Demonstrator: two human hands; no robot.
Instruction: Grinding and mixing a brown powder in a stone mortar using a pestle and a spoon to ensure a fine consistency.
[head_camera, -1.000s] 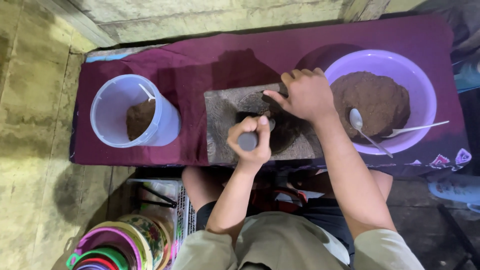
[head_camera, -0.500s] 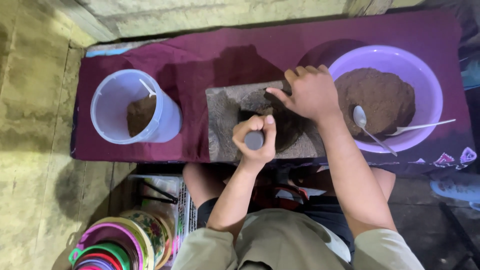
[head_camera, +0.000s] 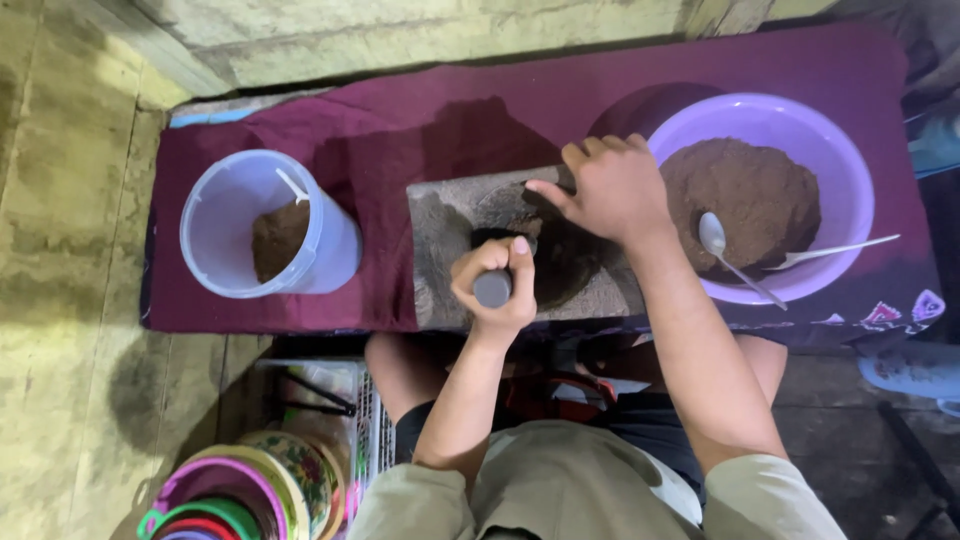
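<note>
Left hand (head_camera: 495, 285) clenched round grey cylindrical pestle (head_camera: 492, 288); right hand (head_camera: 610, 190) flat on rough stone mortar (head_camera: 520, 245), lilac bowl (head_camera: 845, 160) just right.

It looked a humble home cooking corner: stone mortar (head_camera: 520, 250) on cloth-covered bench (head_camera: 400, 130), plastic bowls (head_camera: 240, 490) stacked below

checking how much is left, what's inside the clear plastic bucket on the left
Inside the clear plastic bucket lies a small heap of brown powder against its right wall, with a white scoop handle at the rim. Whatever the powder buries cannot be seen.
</note>
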